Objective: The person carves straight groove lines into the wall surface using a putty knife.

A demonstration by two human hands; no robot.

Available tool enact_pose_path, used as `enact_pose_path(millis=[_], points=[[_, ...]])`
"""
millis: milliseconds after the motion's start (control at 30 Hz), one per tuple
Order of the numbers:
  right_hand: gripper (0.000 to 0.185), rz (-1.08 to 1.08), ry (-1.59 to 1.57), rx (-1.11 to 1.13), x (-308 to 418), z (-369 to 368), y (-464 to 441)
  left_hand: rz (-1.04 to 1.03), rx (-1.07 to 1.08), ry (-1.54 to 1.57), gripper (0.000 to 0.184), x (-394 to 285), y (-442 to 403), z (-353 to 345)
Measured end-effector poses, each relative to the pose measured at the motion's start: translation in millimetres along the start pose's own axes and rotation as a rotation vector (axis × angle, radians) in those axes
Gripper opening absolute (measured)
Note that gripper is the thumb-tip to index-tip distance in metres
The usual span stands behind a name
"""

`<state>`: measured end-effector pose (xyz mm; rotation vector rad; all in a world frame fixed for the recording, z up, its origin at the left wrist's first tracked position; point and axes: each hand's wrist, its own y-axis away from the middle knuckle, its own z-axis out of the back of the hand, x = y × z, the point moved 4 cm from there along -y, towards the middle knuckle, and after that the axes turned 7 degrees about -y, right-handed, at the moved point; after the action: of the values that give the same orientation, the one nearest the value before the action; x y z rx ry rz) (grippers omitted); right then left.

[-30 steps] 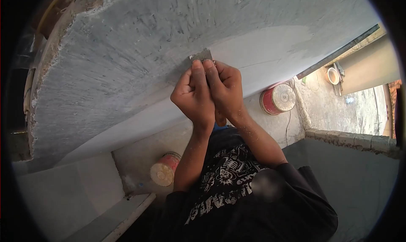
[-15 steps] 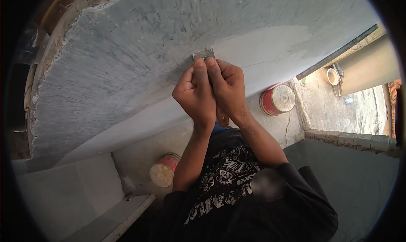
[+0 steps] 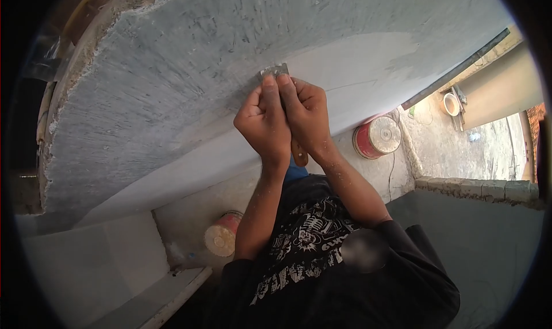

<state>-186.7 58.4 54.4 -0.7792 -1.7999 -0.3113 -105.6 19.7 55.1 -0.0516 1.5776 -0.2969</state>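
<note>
Your left hand (image 3: 265, 125) and right hand (image 3: 311, 119) were clamped together around the flat grey metal scraper with a brown handle (image 3: 299, 155), its blade up at the grey plastered wall (image 3: 167, 87). It looked light and stiff, best gripped where the 2 thumbs pressed near the blade.
</note>
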Motion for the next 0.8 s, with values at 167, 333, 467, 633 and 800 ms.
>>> enact_pose_path(millis=[167, 333, 467, 633, 800], points=[[0.037, 0.039, 0.023, -0.015, -9, 2, -3, -0.08, -0.052, -0.031, 0.036, 6, 0, -3], [0.039, 0.055, 0.022, -0.031, -7, 2, 0, -0.052, -0.022, -0.044, 0.037, 8, 4, 0], [0.039, 0.08, 0.028, -0.001, 8, -4, -11, -0.067, -0.02, -0.025, 0.037, -15, -7, -3], [0.039, 0.026, -0.026, 0.013, -8, 5, -2, -0.142, -0.078, -0.129, 0.036, -6, 1, -8], [0.038, -0.008, -0.035, 0.012, -13, 9, 6, -0.049, -0.018, -0.089, 0.037, 3, 6, -2]])
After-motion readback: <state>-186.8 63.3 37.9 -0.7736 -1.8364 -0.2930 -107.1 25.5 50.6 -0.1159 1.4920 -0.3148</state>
